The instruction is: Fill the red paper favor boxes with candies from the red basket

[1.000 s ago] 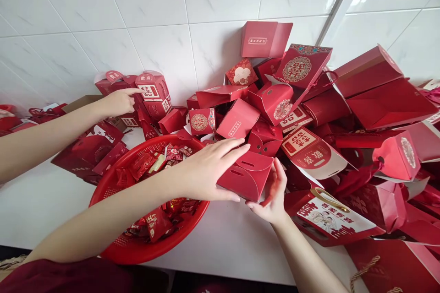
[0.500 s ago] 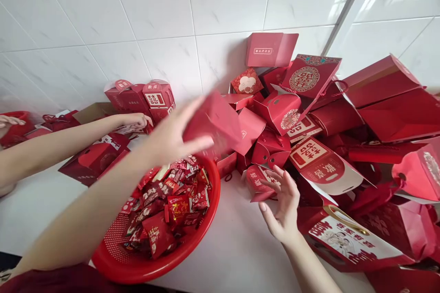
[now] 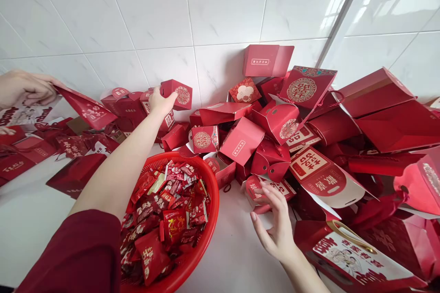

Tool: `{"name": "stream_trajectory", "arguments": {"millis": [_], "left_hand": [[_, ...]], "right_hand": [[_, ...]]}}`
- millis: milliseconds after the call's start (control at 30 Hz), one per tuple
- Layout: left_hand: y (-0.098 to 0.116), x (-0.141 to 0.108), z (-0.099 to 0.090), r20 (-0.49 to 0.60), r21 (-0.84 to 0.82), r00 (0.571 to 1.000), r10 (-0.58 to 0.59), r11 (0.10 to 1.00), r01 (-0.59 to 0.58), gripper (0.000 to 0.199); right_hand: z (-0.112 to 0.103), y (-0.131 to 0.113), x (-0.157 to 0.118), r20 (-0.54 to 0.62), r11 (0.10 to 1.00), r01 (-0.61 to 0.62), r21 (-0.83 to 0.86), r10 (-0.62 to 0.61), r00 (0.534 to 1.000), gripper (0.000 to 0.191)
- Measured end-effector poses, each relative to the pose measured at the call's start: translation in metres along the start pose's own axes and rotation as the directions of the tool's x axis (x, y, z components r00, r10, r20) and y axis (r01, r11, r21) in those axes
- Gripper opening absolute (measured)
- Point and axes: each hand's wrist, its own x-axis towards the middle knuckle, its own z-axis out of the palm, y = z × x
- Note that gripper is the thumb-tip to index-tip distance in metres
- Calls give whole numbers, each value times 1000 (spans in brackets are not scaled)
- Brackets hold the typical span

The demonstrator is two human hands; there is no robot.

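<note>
My left hand reaches across the basket toward the wall. It is closed on a small red gift box with a gold round emblem, held above several boxes. My right hand is open, its fingers apart and curved over the front of the box pile. Just behind its fingertips lies a small red box with a printed flap; whether they touch I cannot tell. Between my arms stands a red plastic basket filled with wrapped sweets.
Red gift boxes lie heaped along the right. More closed boxes stand by the tiled wall. At the left, a co-worker's hand holds a red carton over other boxes.
My left hand has carried a red box from above the back of the basket toward the wall and left. A co-worker's hand now holds up a red carton. My right hand stays nearly still.
</note>
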Motion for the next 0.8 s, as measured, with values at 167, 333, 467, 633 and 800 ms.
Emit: {"name": "stream_trajectory", "arguments": {"millis": [167, 333, 467, 633, 800], "left_hand": [[-9, 5, 21, -33, 13, 995, -92, 996, 93, 87], [-22, 8, 42, -8, 183, 997, -71, 980, 71, 83], [-25, 9, 58, 27, 304, 998, -53, 952, 42, 82], [-25, 8, 76, 77, 349, 995, -67, 936, 36, 82], [-30, 6, 89, 190, 397, 979, -71, 918, -11, 82]], "right_hand": [[2, -2, 0, 95, 1000, 17, -24, -14, 995, 64], [2, 3, -4, 178, 998, 6, -61, 5, 984, 61], [1, 6, -6, 212, 996, -5, -90, 24, 977, 59], [3, 9, -7, 237, 992, -34, -119, 61, 970, 55], [2, 7, -6, 240, 991, -32, -132, 64, 969, 55]]}}
